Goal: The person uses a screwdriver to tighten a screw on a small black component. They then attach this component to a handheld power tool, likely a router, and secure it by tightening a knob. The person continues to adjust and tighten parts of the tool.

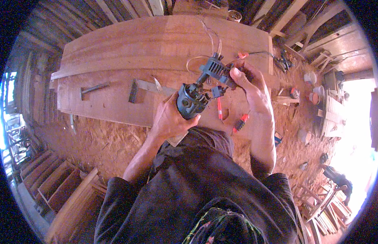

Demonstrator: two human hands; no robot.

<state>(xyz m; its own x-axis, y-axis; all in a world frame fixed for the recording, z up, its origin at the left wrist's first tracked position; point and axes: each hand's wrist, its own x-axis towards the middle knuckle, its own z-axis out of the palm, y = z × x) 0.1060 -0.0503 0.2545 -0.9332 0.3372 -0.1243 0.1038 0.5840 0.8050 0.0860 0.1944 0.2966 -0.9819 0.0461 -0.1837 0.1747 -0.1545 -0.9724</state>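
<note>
My left hand (166, 118) is wrapped round the rounded dark housing (190, 103) of a power tool whose inner parts stand exposed. From it a dark shaft runs up to a ribbed dark piece (213, 67), with thin wires trailing above. Fingers of my right hand (250, 82) pinch the right end of that ribbed piece; exactly which part they grip is partly hidden. A small dark block (218, 92) hangs between the two hands. Below it, on the bench, lie a slim red-and-white tool (220, 109) and a red-and-black screwdriver handle (240, 123).
On the wooden bench (116, 44) rest a hammer (93, 89) and a square with a dark stock (133, 91). A dark cable with a red end (243, 55) lies at the far right. Wood shavings (111, 140) cover the floor; small tubs (315, 97) stand on the right.
</note>
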